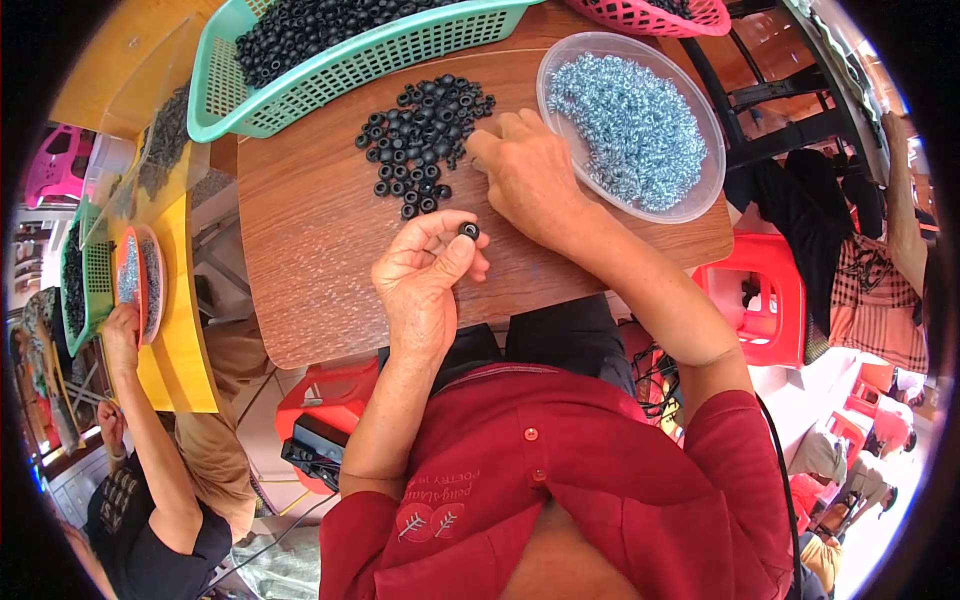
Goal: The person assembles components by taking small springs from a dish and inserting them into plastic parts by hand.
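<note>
My left hand (425, 270) is closed, with a small round black hollow piece (469, 231) pinched between thumb and fingertips. Its opening faces up, and something pale shows inside. Just above and to the right, my right hand (532, 180) is over the table with curled fingers. Its fingertips are partly hidden, so I cannot make out what they hold. Beside them, to the left, lies a loose pile of the same black pieces (425, 130). A round clear plastic tub (712, 180) to the right holds many tiny shiny blue-silver pieces (635, 130), like small coil springs.
A green plastic basket (350, 85) full of black pieces stands at the table's far left edge. Part of a pink basket (690, 22) shows at the far right. A red stool (760, 300) stands right of the table (310, 250). At left, another person's hand (122, 335) touches an orange-rimmed dish.
</note>
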Tool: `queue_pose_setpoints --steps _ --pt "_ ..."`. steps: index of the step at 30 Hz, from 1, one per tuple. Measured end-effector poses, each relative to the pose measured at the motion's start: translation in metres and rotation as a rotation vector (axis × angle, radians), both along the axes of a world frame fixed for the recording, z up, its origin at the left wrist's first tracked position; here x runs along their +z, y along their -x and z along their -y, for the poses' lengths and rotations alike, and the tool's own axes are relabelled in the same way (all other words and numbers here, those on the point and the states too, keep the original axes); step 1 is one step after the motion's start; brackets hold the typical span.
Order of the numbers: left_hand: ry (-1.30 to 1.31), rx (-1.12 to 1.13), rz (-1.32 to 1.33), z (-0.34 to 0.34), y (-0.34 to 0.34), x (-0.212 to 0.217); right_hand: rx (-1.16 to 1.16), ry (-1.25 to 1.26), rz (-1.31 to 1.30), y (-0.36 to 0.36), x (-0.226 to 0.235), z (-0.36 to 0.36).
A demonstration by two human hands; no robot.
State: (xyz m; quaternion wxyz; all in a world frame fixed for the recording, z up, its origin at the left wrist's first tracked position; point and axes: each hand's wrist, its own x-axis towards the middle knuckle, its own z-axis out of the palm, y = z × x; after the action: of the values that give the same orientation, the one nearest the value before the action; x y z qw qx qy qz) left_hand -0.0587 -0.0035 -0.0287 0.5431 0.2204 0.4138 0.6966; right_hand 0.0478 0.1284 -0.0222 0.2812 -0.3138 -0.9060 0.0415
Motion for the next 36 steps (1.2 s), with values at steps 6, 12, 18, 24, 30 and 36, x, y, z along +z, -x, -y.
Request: queue_pose_setpoints --steps 6,12,18,24,30,36 --pt "-0.014 -0.002 0.0 0.0 0.0 -0.001 -0.025 0.004 -0.044 -0.005 -0.002 0.008" --pt "-0.023 0.006 -0.01 0.001 -0.001 -0.002 -0.016 0.044 0.024 -0.009 -0.004 0.009" --pt "-0.009 -0.012 0.001 0.001 -0.003 0.0 0.028 0.207 -0.188 -0.025 0.012 0.026" --pt "-0.01 -0.035 -0.023 0.001 -0.008 0.001 0.094 0.907 -0.427 -0.044 0.041 0.04" --pt "-0.009 -0.047 -0.011 0.003 -0.017 0.011 0.176 0.943 -0.586 -0.051 0.042 0.051" --pt "-0.007 -0.05 -0.024 0.005 -0.023 0.014 0.199 0.855 -0.603 -0.058 0.039 0.056"
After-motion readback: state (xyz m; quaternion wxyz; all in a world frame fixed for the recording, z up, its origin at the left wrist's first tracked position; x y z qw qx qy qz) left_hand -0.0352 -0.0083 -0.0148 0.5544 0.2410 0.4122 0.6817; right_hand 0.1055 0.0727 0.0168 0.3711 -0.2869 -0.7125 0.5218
